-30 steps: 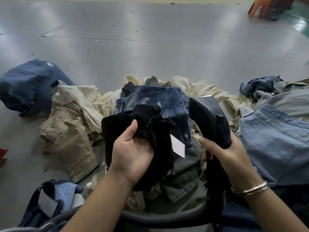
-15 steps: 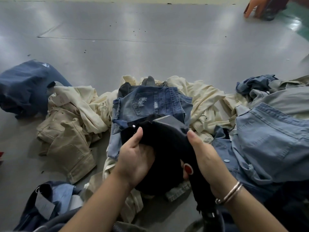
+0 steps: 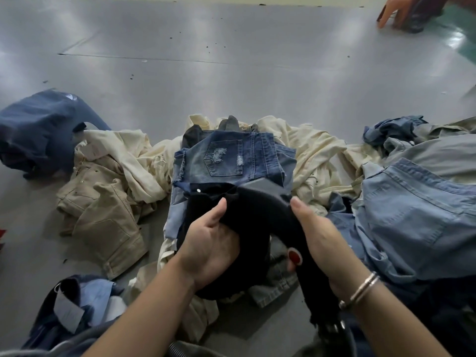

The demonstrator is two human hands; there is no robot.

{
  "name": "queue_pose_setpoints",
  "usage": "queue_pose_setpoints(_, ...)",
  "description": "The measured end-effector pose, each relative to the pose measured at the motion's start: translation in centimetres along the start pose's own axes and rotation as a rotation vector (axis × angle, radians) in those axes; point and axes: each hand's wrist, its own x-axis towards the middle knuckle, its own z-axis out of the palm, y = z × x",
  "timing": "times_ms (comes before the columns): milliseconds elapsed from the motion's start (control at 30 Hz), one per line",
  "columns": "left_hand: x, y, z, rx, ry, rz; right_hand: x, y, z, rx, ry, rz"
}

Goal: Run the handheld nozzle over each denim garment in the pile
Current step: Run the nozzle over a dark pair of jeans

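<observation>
My left hand grips a black denim garment held up over the pile. My right hand is closed around the black handheld nozzle, whose flat grey head presses down on top of that black garment. A red button shows on the nozzle's handle under my thumb. Its grey hose runs along the bottom edge. Behind the garment lie distressed blue denim shorts.
Cream and khaki garments lie to the left, a dark blue one at far left, light blue denim at right. More tagged denim sits at lower left. Another person's hand rests on the grey floor at top right.
The nozzle swung from upright at the right of the black garment down onto it. My left hand kept hold of the garment and lowered it slightly.
</observation>
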Motion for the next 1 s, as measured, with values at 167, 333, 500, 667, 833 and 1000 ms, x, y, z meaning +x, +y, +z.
queue_pose_setpoints(167,0.0,0.7,-0.1,-0.035,0.011,0.024,0.2,-1.0,-1.7,0.074,0.013,0.002)
queue_pose_setpoints(333,0.2,0.7,0.2,-0.014,0.018,-0.032,-1.0,-0.1,-0.8,-0.154,-0.164,0.091)
queue_pose_setpoints(500,0.3,-0.3,0.2,-0.036,0.040,-0.072,0.5,0.0,0.0,-0.082,0.050,-0.073)
queue_pose_setpoints(667,0.3,1.1,0.3,-0.099,0.042,-0.032,-0.9,-0.3,-1.7,-0.062,-0.125,0.081)
queue_pose_setpoints(833,-0.1,-1.3,0.8,-0.004,0.070,-0.143,0.3,0.4,-1.1,-0.070,0.054,0.060)
queue_pose_setpoints(1000,0.7,-1.7,1.4,-0.045,0.349,-0.059,0.5,-0.2,-3.2,0.127,0.199,-0.022)
